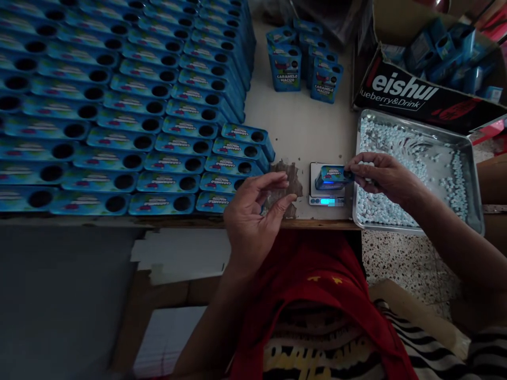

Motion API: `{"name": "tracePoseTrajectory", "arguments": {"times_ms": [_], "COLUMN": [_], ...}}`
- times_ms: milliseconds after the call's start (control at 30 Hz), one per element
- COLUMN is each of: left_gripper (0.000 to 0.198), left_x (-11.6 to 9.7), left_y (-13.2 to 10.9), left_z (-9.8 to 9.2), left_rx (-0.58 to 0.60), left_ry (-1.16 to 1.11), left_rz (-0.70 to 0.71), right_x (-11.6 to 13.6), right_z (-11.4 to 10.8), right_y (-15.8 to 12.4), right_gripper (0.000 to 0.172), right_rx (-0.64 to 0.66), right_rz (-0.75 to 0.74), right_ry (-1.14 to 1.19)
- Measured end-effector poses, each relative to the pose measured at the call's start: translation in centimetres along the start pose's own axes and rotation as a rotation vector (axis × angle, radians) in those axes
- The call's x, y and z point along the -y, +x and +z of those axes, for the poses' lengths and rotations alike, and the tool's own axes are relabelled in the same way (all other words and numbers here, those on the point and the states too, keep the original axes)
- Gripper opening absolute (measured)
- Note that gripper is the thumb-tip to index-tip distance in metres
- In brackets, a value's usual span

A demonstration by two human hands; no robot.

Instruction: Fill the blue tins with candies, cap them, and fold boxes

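The “CARAMELO MACIZO” box (331, 178) sits between your left hand (253, 208), half-open, empty, and right hand (384, 173), curled at its end, hold unclear. The carton (422, 108) reads “…eishui”.

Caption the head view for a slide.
Right fingers at a blue box on a lit scale, beside a tray of pale pellets.

By the near right corner of the worktop (328, 126), the tray (478, 184) was shiny metal; the blue cartons (168, 164) looked smooth, the near edge (325, 225) rough wood, the apron (317, 258) matt cloth.
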State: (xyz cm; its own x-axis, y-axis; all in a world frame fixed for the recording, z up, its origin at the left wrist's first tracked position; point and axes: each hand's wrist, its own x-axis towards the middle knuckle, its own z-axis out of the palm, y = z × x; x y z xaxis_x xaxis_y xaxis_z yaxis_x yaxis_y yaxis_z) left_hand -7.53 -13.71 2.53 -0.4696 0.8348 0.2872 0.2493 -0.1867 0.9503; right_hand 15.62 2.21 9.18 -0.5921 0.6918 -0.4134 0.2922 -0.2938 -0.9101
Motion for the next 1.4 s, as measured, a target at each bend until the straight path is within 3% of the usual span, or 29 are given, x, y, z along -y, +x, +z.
{"name": "tracePoseTrajectory", "arguments": {"times_ms": [633, 833, 1000, 1100, 1200, 1233, 1300, 1400], "left_gripper": [0.033, 0.041, 0.070, 0.060, 0.026, 0.022, 0.024, 0.034], "left_x": [0.4, -0.6, -1.9, -3.2, -4.2, -4.3, -4.0, -2.1], "left_y": [0.2, 1.8, 4.7, 6.0, 8.0, 9.1, 12.5, 19.0], "left_z": [0.7, 1.1, 4.8, 8.0, 9.2, 9.0, 7.7, 4.3], "left_rx": [0.071, 0.159, 0.390, 0.657, 0.844, 0.832, 0.692, 0.461], "left_ry": [0.006, 0.197, 0.584, 0.792, 0.905, 0.905, 0.859, 0.720], "left_rz": [-0.044, 0.084, 0.302, 0.348, 0.317, 0.315, 0.335, 0.348], "right_x": [0.4, 0.4, -0.2, 1.3, 4.0, 4.8, 6.2, 6.9], "right_z": [-0.3, -4.0, -7.2, -6.8, -5.9, -5.7, -5.7, -6.0], "right_y": [-0.1, 0.1, 3.8, 8.9, 14.7, 16.5, 19.5, 22.2], "right_gripper": [0.032, 0.023, 0.050, 0.048, 0.036, 0.032, 0.030, 0.032], "right_rx": [-0.038, -0.149, -0.129, -0.180, -0.407, -0.490, -0.593, -0.574], "right_rz": [0.032, 0.037, -0.014, -0.164, -0.364, -0.402, -0.398, -0.255], "right_ry": [0.085, 0.280, 0.279, 0.098, -0.324, -0.504, -0.848, -1.212]}}
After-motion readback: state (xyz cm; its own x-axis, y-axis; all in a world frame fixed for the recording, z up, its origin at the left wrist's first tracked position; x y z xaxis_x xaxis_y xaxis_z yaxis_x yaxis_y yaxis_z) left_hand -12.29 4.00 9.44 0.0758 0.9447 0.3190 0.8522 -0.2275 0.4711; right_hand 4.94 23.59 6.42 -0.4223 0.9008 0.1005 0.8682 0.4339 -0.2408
